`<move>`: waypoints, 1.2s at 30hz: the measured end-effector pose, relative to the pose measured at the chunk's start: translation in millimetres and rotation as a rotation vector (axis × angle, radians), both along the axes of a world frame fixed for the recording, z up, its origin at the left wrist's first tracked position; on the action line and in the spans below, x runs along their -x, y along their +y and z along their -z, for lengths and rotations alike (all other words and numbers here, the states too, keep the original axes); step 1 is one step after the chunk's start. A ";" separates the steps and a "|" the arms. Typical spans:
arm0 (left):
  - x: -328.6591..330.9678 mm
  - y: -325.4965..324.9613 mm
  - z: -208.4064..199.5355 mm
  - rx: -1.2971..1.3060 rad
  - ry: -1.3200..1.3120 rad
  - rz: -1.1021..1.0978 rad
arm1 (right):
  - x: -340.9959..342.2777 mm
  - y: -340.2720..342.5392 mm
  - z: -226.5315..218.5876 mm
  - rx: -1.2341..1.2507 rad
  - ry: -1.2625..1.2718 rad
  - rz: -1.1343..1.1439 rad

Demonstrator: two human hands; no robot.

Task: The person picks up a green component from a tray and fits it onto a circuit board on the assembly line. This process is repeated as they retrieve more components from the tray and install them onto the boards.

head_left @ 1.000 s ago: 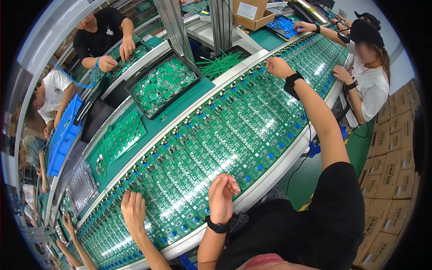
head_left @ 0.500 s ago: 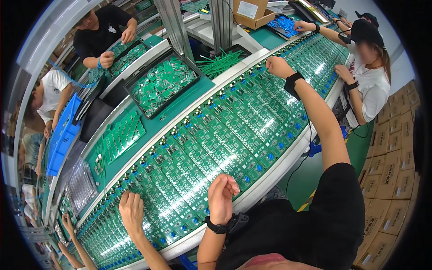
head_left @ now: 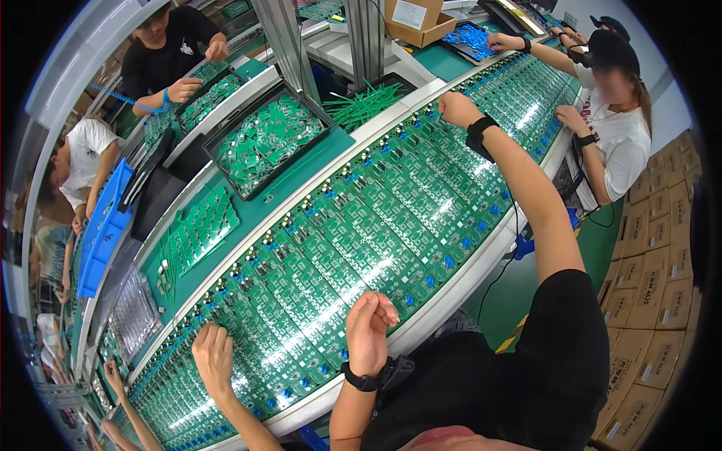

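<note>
A long row of green circuit boards lies side by side on the line, with small upright components along the far edge and blue discs along the near edge. My right hand, wearing a black wristband, reaches over the far edge; its fingers are pinched at the upright components, and whatever is between them is hidden. Above the near half of the boards, my left hand is raised with fingers curled in toward the thumb. Its contents cannot be made out. Another person's closed hand hovers over boards further left.
Behind the line stand a black tray of small green boards, a bin of green strips and a tray of blue parts. Metal posts rise there. Co-workers sit around; stacked cartons line the right.
My right hand has curled a little more at the far edge. My left hand stays nearly still. Across the line at upper left, a co-worker's hands have shifted over a tray.
</note>
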State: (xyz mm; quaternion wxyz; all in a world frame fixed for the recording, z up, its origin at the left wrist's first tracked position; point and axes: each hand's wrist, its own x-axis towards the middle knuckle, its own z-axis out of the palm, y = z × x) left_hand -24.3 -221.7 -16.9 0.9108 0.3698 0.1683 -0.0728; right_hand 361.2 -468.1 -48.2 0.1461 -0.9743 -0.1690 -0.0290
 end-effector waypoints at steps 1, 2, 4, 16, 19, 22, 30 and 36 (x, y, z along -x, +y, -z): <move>0.5 0.0 -0.9 -0.001 0.003 -0.002 | -1.0 -0.1 2.8 0.017 -0.014 -0.006; 0.7 -0.2 -1.5 -0.002 0.006 -0.004 | -2.2 0.1 5.8 0.016 -0.014 -0.006; -0.4 -3.1 -2.4 0.007 0.002 0.002 | -9.1 -7.0 14.4 0.047 -0.081 -0.006; -4.4 -4.5 -8.7 -0.011 0.024 -0.036 | 2.7 5.9 -17.6 0.086 0.040 -0.003; -1.8 -5.2 -6.6 0.007 0.018 -0.017 | -8.7 5.6 -18.7 0.153 0.036 0.011; -1.3 -4.5 -6.0 0.012 -0.004 -0.011 | -25.2 17.9 -21.5 0.242 -0.044 0.042; -2.1 -5.8 -9.4 -0.019 0.018 -0.038 | -26.0 163.9 -50.0 -0.203 0.047 -0.596; -5.4 -8.8 -7.2 0.003 0.003 -0.035 | -21.0 232.9 -20.8 -0.187 -0.257 -0.602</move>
